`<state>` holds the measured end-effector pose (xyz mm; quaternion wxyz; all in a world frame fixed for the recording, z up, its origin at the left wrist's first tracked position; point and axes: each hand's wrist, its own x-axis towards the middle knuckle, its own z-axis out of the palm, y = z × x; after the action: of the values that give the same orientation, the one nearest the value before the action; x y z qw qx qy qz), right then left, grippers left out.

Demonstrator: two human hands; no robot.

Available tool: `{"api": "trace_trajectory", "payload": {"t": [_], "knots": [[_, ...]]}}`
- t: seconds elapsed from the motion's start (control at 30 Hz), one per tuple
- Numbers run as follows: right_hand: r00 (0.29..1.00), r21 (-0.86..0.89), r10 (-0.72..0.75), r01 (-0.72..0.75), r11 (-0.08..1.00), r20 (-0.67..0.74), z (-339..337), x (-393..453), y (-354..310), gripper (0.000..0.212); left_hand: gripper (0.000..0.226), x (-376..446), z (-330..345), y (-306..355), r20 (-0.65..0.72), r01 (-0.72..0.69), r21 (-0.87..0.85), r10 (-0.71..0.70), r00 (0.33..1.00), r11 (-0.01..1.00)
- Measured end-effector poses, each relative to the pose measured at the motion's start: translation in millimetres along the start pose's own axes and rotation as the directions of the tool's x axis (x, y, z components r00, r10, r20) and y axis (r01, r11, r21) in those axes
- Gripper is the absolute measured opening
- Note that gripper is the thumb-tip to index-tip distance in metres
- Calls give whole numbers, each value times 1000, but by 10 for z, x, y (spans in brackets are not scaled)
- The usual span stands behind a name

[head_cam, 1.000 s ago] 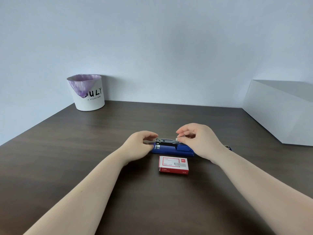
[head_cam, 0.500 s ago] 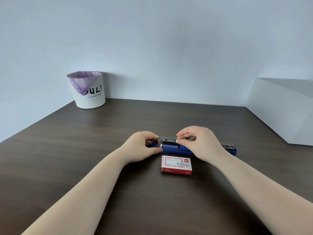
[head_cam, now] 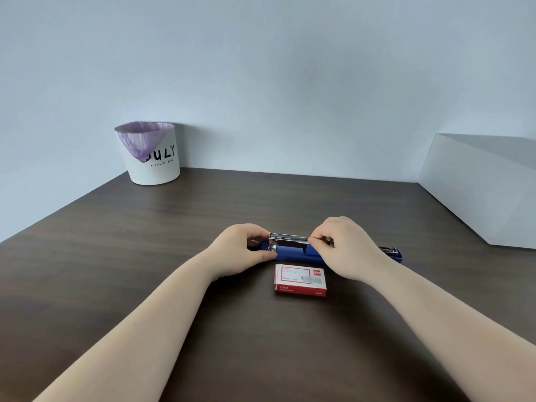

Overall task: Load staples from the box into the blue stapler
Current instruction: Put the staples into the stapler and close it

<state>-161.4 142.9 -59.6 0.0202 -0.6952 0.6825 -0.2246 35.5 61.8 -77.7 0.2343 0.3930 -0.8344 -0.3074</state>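
The blue stapler (head_cam: 298, 253) lay open in the middle of the desk (head_cam: 116, 256), its metal track on top. The left hand (head_cam: 240, 250) gripped the stapler's left end with thumb and fingers. The right hand (head_cam: 345, 248) pinched a small metal piece at the track's right end. The red staple box (head_cam: 300, 280) lay shut just in front of the stapler. A white bin (head_cam: 153, 153) stood at the far left corner.
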Motion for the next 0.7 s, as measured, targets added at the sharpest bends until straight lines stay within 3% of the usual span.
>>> {"api": "trace_trajectory", "payload": {"t": [0.37,0.53,0.6,0.7], "knots": [[997,-22,-63,64,998,47,80,66,-128,26,21,-6,18,3,-11,-4,-4,4,1000,1000],[998,92,48,-45,995,-30,-114,18,149,19,21,-9,21,11,-12,-6,7,6,1000,1000],[995,19,99,-99,995,-3,-222,-32,286,22,22,-4,20,9,-9,-2,10,2,1000,1000],[962,-252,200,-150,956,188,-322,-91,391,43,23,2,18,9,-7,-4,27,4,1000,1000]]}}
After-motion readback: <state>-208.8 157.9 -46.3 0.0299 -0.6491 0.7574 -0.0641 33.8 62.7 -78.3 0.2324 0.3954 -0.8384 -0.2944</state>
